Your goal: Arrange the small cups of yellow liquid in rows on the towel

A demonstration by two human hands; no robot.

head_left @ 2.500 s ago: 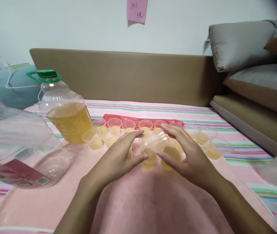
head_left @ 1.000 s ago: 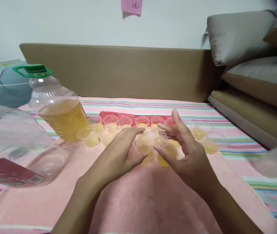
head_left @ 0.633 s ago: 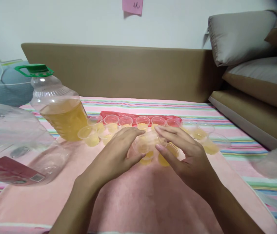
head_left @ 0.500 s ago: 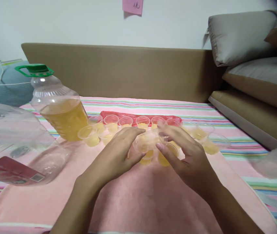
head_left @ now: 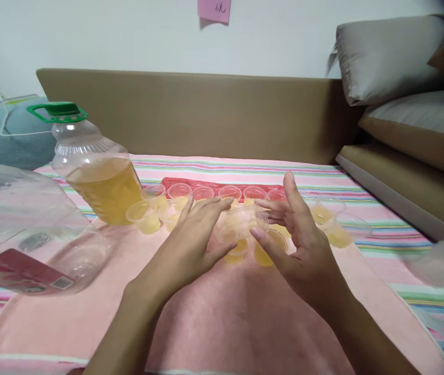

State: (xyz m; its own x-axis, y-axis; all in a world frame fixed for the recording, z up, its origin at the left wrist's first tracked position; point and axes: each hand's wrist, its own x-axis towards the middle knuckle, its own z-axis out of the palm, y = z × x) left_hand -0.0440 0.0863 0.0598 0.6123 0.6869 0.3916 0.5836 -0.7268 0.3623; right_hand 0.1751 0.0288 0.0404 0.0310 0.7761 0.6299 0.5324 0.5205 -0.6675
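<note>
Clear plastic cup (head_left: 241, 223) on its side between the two hands, just above the front of a group of cups; no liquid made out in it. Whether it is one cup or several nested, cannot tell.

Left hand (head_left: 193, 239): fingers and thumb curved, about half open, the cup's near end between them; reads as a hold. Right hand (head_left: 306, 245): fingers spread wide, one raised well off the cup, the others and thumb about its other end. Whether those press or only brush the wall, cannot tell.

Step in hand, as judged: two-handed handling of the cup in mid-air, left steadying, right working loosely at the far end. Next move calls for a light touch on thin walls, a sure left hold while the right is so open, and care over the rims below.

Beneath the cup: two front cups with yellow liquid, one (head_left: 236, 254) partly behind it, another (head_left: 271, 251) near the right thumb. Back row of cups (head_left: 230, 194) stands before a red plastic wrapper (head_left: 214, 185). All on a pink cloth (head_left: 89, 323) over a striped sheet (head_left: 237, 165).

Left side: green-capped bottle (head_left: 105, 187), part full of yellow liquid; nearer, a clear bottle (head_left: 26, 219) with red label, tilted.
</note>
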